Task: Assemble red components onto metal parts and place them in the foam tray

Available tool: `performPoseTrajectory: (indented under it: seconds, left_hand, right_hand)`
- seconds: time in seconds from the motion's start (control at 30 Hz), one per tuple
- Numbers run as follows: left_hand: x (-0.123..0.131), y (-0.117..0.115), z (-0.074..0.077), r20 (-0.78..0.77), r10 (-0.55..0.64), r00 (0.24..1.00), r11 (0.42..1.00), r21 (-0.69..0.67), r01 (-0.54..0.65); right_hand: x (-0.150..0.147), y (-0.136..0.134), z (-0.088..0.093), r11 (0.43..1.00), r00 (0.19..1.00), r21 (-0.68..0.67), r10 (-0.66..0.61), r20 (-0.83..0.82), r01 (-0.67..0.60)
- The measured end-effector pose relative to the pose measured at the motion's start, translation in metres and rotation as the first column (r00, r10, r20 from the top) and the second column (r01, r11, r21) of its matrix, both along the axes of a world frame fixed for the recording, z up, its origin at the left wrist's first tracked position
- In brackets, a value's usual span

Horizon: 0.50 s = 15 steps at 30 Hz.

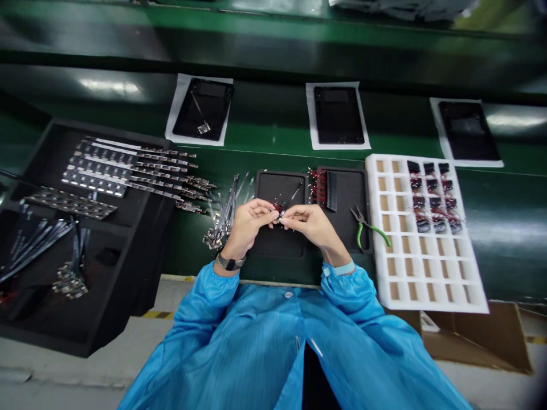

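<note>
Over a black tray, my left hand and my right hand meet, both with fingers pinched. Between them is a small circuit board with a flat ribbon cable sticking up to the right; the fingertips cover most of the board. Small parts with red wires lie in the tray just behind the fingers. Left of my left hand is a pile of ribbon cables with small boards. A second black tray holds black strips and red-wired parts.
Green-handled pliers lie across the right tray's edge. A white compartment tray holds several black red-wired parts. At left stands a black bin with board panels and cables. Three dark flat panels lie on white sheets behind.
</note>
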<state>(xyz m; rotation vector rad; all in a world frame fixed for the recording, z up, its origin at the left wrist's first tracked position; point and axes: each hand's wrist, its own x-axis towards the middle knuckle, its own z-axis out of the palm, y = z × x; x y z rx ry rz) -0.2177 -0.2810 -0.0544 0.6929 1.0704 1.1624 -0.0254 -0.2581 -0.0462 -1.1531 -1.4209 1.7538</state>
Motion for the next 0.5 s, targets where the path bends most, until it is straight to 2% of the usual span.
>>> performPoseTrajectory:
  seconds: [0.5]
  left_hand:
    - [0.0035, -0.0026, -0.0002, -0.054, -0.003, 0.999, 1.0, 0.0, 0.003]
  right_hand:
    - [-0.0004, 0.0014, -0.0008, 0.998, 1.0, -0.057, 0.008, -0.028, -0.009]
